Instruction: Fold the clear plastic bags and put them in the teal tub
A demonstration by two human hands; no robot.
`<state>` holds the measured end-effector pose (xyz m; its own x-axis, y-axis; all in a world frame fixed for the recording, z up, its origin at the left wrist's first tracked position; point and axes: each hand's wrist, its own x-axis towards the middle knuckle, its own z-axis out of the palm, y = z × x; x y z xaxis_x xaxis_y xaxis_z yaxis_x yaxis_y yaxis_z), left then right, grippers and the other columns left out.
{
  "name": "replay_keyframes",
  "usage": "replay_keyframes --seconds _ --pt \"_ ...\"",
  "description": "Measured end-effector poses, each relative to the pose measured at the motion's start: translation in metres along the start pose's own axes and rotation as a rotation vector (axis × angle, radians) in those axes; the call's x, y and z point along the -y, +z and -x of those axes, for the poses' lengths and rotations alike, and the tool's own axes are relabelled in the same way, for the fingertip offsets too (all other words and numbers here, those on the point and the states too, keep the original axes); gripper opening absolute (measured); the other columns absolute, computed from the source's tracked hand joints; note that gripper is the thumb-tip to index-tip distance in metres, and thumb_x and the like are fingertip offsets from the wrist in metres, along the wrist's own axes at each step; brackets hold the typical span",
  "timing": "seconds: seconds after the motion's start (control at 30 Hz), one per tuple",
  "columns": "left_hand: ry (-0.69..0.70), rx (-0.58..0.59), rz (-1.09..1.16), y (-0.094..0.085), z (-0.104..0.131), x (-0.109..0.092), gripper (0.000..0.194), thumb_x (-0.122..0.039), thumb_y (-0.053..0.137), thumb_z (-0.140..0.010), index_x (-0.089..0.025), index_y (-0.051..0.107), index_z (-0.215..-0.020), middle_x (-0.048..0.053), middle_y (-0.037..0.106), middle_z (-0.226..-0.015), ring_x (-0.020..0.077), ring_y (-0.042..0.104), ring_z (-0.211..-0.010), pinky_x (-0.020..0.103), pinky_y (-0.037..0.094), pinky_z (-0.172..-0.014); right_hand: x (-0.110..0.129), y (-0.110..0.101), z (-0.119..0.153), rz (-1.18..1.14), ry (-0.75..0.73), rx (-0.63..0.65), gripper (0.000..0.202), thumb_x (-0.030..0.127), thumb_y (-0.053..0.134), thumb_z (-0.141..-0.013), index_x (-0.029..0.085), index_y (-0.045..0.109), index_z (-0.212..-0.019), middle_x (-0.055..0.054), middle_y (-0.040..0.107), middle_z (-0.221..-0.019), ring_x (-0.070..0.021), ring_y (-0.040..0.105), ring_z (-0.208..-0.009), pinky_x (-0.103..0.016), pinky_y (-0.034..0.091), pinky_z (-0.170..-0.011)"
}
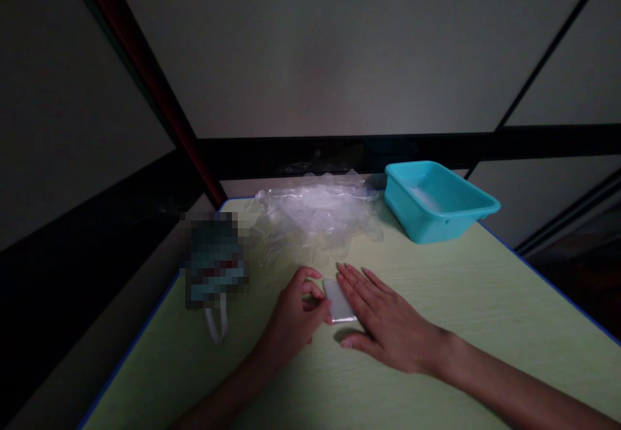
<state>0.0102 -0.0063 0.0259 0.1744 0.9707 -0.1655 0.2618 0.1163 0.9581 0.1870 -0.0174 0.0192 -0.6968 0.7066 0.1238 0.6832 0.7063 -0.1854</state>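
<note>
A small white folded packet [338, 301] lies on the pale green table [436, 326] between my hands. My right hand [383, 320] rests flat with fingers stretched out, its palm side pressing on the packet's right edge. My left hand [295, 313] is curled, with thumb and fingertips pinching the packet's left edge. Part of the packet is hidden under my right hand.
A heap of crumpled clear plastic [313, 213] lies at the table's far side. A turquoise plastic tub [439, 200] stands at the back right. A blurred-out object with a white strap [216, 268] sits at the left edge. Dark rails and a wall rise behind.
</note>
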Motion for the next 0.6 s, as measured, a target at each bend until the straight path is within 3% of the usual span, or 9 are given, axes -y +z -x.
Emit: replay_keyframes --seconds 0.07,0.17,0.23,0.3,0.37,0.43,0.6 --pt "0.037 -0.008 -0.053 -0.002 -0.001 0.002 0.025 -0.02 0.049 -0.068 -0.021 0.036 -0.09 -0.008 0.046 -0.064 0.0133 0.06 -0.047 0.013 0.03 -0.024 0.0 0.001 0.0 0.0 0.002 -0.002 0.075 0.058 0.031 -0.085 0.002 0.026 -0.135 -0.021 0.018 -0.141 -0.0258 0.01 -0.132 -0.044 0.017 -0.107" --pt "0.151 -0.084 -0.19 -0.007 -0.001 0.007 0.019 -0.017 0.047 -0.072 -0.019 0.04 -0.089 -0.005 0.048 -0.07 0.0119 0.059 -0.05 0.021 0.045 -0.04 -0.001 0.0 0.0 -0.002 -0.008 -0.006 0.075 0.057 0.032 -0.085 0.001 0.026 -0.135 -0.022 0.018 -0.141 -0.0262 0.011 -0.132 -0.045 0.019 -0.106" --pt "0.294 -0.161 -0.368 -0.01 0.002 0.01 0.019 -0.016 0.048 -0.072 -0.018 0.045 -0.091 0.0 0.052 -0.081 0.016 0.061 -0.067 0.03 0.051 -0.059 -0.002 -0.001 0.0 -0.004 -0.019 -0.017 0.077 0.057 0.033 -0.085 0.0 0.024 -0.135 -0.022 0.018 -0.141 -0.0268 0.01 -0.132 -0.046 0.02 -0.106" --pt "0.484 -0.19 -0.585 -0.011 0.006 0.012 0.025 -0.016 0.048 -0.074 -0.016 0.048 -0.099 0.007 0.054 -0.098 0.0224 0.057 -0.091 0.037 0.049 -0.078 -0.002 -0.004 0.002 -0.01 -0.027 -0.039 0.078 0.057 0.035 -0.085 0.0 0.02 -0.136 -0.022 0.016 -0.141 -0.0265 0.008 -0.132 -0.045 0.02 -0.106" --pt "0.654 -0.136 -0.778 -0.01 0.012 0.015 0.036 -0.016 0.045 -0.079 -0.013 0.044 -0.114 0.014 0.049 -0.119 0.0261 0.045 -0.112 0.042 0.04 -0.092 -0.001 -0.006 0.004 -0.015 -0.027 -0.06 0.079 0.056 0.035 -0.085 -0.001 0.016 -0.137 -0.021 0.014 -0.142 -0.0256 0.006 -0.132 -0.045 0.019 -0.106" --pt "0.737 -0.045 -0.936 -0.006 0.018 0.018 0.048 -0.017 0.041 -0.082 -0.008 0.033 -0.128 0.017 0.036 -0.134 0.0267 0.031 -0.125 0.044 0.032 -0.1 0.0 -0.007 0.006 -0.02 -0.016 -0.07 0.08 0.056 0.035 -0.085 -0.001 0.014 -0.137 -0.02 0.013 -0.142 -0.0251 0.005 -0.132 -0.044 0.019 -0.106" --pt "0.678 0.096 -1.144 0.002 0.027 0.022 0.059 -0.018 0.04 -0.082 -0.005 0.021 -0.136 0.014 0.02 -0.144 0.0234 0.013 -0.132 0.042 0.022 -0.106 0.002 -0.005 0.007 -0.02 0.001 -0.04 0.084 0.06 0.034 -0.083 -0.003 0.017 -0.136 -0.023 0.015 -0.141 -0.0264 0.005 -0.132 -0.044 0.019 -0.106"
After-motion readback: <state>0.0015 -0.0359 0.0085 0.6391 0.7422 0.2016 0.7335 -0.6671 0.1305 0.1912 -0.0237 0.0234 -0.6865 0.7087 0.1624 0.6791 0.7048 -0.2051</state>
